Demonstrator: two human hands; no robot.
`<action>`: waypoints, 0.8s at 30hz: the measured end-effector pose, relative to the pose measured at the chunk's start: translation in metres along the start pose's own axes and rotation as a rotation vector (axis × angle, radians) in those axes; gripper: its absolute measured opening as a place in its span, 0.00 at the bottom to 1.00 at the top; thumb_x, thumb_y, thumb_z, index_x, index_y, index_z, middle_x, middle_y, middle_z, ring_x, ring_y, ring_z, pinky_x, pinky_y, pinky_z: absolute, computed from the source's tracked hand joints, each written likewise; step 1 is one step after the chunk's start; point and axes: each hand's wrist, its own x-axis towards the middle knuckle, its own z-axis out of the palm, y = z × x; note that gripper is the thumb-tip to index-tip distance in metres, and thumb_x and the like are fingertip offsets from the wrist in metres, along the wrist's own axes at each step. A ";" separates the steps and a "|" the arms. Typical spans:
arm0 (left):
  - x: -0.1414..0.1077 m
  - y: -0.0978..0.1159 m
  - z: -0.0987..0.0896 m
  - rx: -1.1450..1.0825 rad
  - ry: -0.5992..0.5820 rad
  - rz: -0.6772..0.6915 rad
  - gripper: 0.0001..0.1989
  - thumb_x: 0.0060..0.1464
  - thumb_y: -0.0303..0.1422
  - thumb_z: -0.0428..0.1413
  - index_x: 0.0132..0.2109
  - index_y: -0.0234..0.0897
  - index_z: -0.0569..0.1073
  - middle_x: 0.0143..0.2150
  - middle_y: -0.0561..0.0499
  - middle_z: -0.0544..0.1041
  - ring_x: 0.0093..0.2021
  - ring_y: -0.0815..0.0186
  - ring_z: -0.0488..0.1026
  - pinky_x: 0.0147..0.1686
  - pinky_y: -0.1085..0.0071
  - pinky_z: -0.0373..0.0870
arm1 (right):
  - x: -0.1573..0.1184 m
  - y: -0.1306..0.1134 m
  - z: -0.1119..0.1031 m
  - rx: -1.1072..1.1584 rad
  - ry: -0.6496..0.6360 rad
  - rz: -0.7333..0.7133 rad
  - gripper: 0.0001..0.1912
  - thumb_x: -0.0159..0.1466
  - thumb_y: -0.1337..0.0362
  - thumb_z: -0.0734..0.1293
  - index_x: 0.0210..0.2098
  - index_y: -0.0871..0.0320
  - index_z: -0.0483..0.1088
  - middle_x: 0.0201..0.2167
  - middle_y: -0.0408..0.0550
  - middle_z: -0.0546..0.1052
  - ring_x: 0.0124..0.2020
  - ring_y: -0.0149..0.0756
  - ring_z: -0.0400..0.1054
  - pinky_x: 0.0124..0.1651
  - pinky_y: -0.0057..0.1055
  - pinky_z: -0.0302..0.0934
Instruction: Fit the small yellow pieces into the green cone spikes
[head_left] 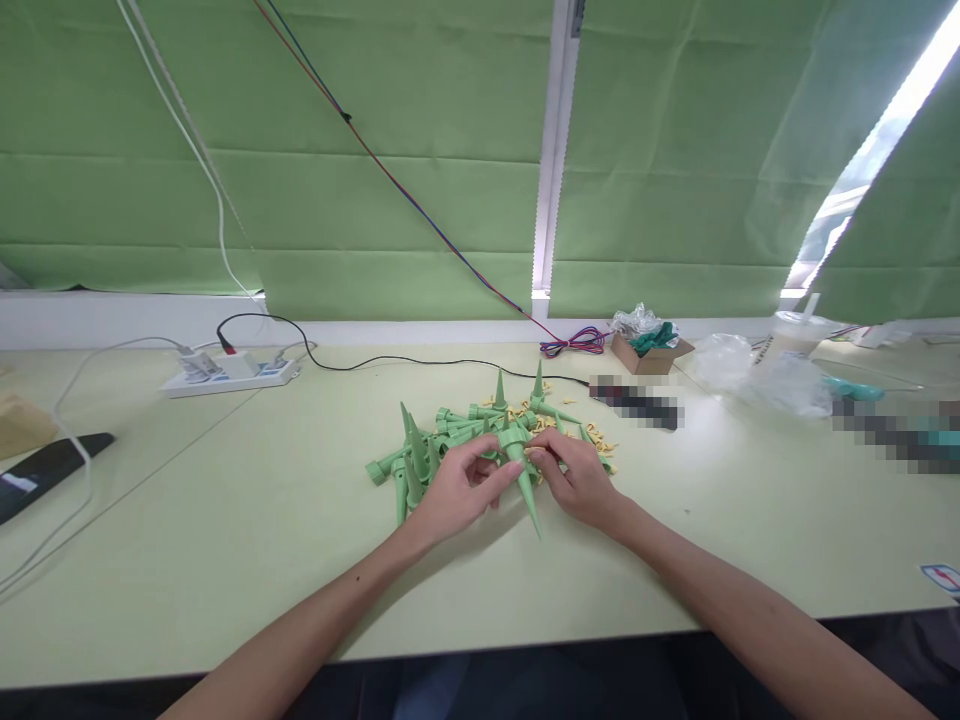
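Note:
My left hand (466,484) is closed around a green plastic watering spike (523,478), its wide collar up and its point tilted down towards me. At the spike's right side my right hand (576,478) is pinched, with a small yellow plastic piece at its fingertips, mostly hidden by them. Behind and left of my hands lies a heap of similar green spikes (415,452), some standing point up, others on their sides. Small yellow plastic pieces (596,438) are scattered at the heap's right and back.
On the left stand a white power strip (247,378) and a black flat object (56,475). A thin black cable (405,358) crosses the table's back. Towards the right are a small cardboard box (651,357), a plastic bag (791,385) and a cup (795,335).

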 end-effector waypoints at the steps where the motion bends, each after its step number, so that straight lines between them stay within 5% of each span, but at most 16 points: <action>1: 0.000 -0.001 0.001 0.013 0.008 0.014 0.16 0.57 0.43 0.58 0.31 0.37 0.63 0.22 0.59 0.61 0.20 0.72 0.63 0.21 0.75 0.61 | 0.000 0.000 0.000 0.001 -0.004 -0.002 0.14 0.72 0.61 0.56 0.30 0.56 0.62 0.21 0.40 0.64 0.21 0.30 0.57 0.26 0.27 0.53; 13: -0.001 -0.013 0.003 0.195 0.033 0.219 0.12 0.60 0.38 0.56 0.48 0.39 0.68 0.39 0.52 0.64 0.26 0.74 0.65 0.23 0.76 0.64 | -0.002 0.001 0.000 -0.014 -0.051 0.010 0.18 0.74 0.60 0.51 0.26 0.54 0.50 0.19 0.38 0.57 0.19 0.29 0.51 0.24 0.29 0.48; 24: -0.003 -0.017 0.005 0.321 0.064 0.352 0.14 0.62 0.36 0.54 0.53 0.40 0.66 0.47 0.46 0.68 0.28 0.72 0.67 0.25 0.74 0.68 | 0.001 0.000 -0.001 0.006 -0.069 0.031 0.19 0.74 0.59 0.50 0.25 0.54 0.49 0.18 0.38 0.58 0.18 0.29 0.51 0.24 0.29 0.48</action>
